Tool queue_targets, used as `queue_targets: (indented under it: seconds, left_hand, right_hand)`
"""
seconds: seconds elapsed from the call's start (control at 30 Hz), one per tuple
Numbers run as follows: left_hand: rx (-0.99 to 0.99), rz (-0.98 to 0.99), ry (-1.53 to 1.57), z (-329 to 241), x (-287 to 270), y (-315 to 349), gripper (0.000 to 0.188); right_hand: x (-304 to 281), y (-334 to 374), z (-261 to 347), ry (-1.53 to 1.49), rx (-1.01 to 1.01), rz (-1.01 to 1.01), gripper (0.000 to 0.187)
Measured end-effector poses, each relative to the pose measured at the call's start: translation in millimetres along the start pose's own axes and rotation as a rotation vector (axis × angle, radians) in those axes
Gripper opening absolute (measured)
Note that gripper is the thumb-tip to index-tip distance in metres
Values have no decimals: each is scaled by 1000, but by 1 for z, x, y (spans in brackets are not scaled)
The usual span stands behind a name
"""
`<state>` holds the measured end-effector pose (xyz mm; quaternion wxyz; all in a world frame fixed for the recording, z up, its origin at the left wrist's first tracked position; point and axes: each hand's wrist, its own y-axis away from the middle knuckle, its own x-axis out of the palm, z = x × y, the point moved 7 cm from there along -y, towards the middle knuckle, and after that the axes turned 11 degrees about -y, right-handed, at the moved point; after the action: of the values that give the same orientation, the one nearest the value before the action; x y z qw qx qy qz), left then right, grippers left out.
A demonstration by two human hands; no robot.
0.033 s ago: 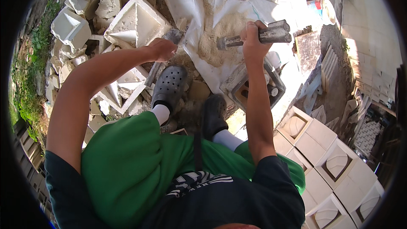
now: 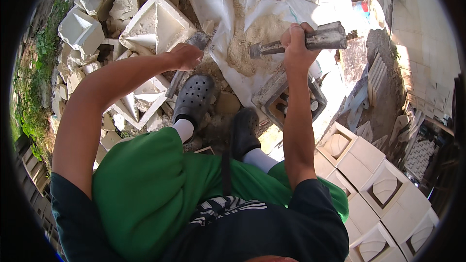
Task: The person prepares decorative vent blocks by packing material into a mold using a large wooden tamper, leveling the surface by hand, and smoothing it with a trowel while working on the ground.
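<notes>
A dark shirt tops green bottoms, white socks and dark clogs.

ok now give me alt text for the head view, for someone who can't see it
A person's right hand grips a thick, dusty grey tool near a sand-strewn white plastic sheet, while the left hand holds a long grey bar-shaped tool beside white hollow blocks. Cream square blocks sit lower right.

We look down on dusty outdoor ground, with green plants along the left side. Bright sunlight falls across the upper right, where we see a pale, block-patterned surface.
</notes>
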<state>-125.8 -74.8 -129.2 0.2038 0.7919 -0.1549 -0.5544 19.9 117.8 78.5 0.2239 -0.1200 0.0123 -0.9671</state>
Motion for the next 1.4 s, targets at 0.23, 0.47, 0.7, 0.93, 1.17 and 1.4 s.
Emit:
queue_targets:
  seconds: [0.23, 0.47, 0.7, 0.93, 1.17, 1.4]
  left_hand:
    - [-37, 57, 5, 3, -8, 9, 21]
    - [-10, 26, -17, 3, -4, 3, 22]
    - [-27, 17, -3, 7, -7, 21, 22]
    - [-1, -41, 8, 4, -11, 1, 20]
    - [-15, -5, 0, -4, -11, 11, 23]
    - [-23, -2, 40, -2, -11, 4, 21]
  right_hand:
    - [5, -3, 60, -175, -49, -36, 28]
    - [-18, 1, -45, -117, -6, 31, 23]
    - [-3, -7, 61, -198, -3, -11, 29]
    - [-23, 21, -63, -221, 25, 129, 27]
    - [-5, 10, 28, -130, 18, 61, 31]
    - [-30, 12, -48, -26, -100, -60, 27]
